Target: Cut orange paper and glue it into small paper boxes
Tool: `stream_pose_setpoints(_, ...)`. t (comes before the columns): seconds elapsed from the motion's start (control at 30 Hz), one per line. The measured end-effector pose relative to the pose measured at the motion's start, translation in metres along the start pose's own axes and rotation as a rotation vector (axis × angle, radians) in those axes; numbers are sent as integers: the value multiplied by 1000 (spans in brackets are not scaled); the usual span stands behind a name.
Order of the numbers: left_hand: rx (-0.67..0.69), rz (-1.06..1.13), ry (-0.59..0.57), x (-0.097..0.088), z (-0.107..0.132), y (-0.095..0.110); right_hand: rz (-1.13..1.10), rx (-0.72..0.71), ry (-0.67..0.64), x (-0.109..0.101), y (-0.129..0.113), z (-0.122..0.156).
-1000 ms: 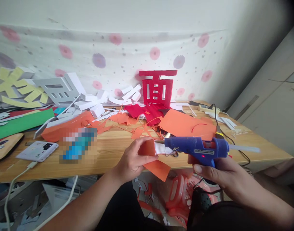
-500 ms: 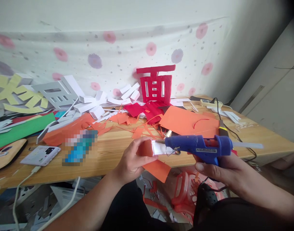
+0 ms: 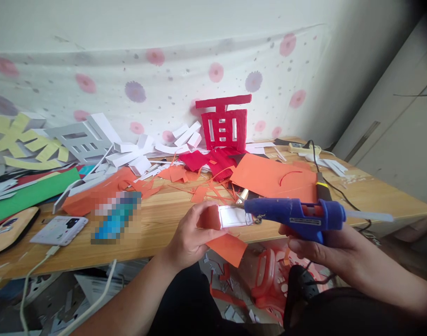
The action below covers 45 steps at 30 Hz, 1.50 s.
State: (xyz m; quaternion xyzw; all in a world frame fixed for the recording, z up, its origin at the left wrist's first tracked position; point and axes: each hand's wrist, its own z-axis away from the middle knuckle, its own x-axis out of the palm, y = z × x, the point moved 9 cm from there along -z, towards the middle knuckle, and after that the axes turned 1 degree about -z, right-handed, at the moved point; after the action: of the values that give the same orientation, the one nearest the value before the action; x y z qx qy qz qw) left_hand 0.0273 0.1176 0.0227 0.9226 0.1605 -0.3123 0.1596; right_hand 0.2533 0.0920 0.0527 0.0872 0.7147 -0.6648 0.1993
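Note:
My left hand point(image 3: 192, 233) is closed around a small white block point(image 3: 234, 216), which has orange paper point(image 3: 229, 248) on its left end and hanging below. In my right hand point(image 3: 321, 249) is a blue hot glue gun point(image 3: 293, 215), gripped by its handle, with a translucent glue stick point(image 3: 370, 216) poking out of the back. The gun's nozzle points left over the upper edge of the block; whether its tip touches the block I cannot tell. Both hands are above the front edge of the wooden table point(image 3: 157, 242).
A red cut-out character point(image 3: 220, 128) stands against the wall. Orange sheet point(image 3: 265, 175), orange scraps, white pieces point(image 3: 125, 156) and a green sheet point(image 3: 34, 193) cover the table's back and left. A phone point(image 3: 61, 230) lies on a cable; a red plastic stool point(image 3: 267, 275) is below.
My right hand has moved the glue gun slightly to the right along the block, so more of the block's white face shows. My left hand has kept its hold.

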Motion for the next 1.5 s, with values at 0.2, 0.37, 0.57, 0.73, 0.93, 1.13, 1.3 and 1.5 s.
stream_pose_setpoints(0.2, 31, -14, -1, -2, -2, 4, 50, -62, -11, 1, -8, 1)
stream_pose_setpoints(0.37, 44, -8, 8, -3, -5, 7, 151, -90, -11, 3, -7, 2)
stream_pose_setpoints(0.57, 43, -3, 19, -4, -5, 8, 222, -79, 14, -1, -3, 7)
stream_pose_setpoints(0.73, 22, 11, 5, -2, -2, 3, 258, -96, -3, -5, -1, 9)
stream_pose_setpoints(0.93, 26, 9, 5, -2, -2, 3, 232, -55, 62, -14, 2, 8)
stream_pose_setpoints(1.13, 34, -1, -9, -4, -7, 6, 178, -34, 11, -11, 1, 11)
stream_pose_setpoints(1.3, 43, -24, -14, -5, -10, 9, 243, -35, -2, -11, 1, 11)
stream_pose_setpoints(1.5, 33, -15, -1, -5, -10, 9, 286, -75, 34, -17, -1, 11)
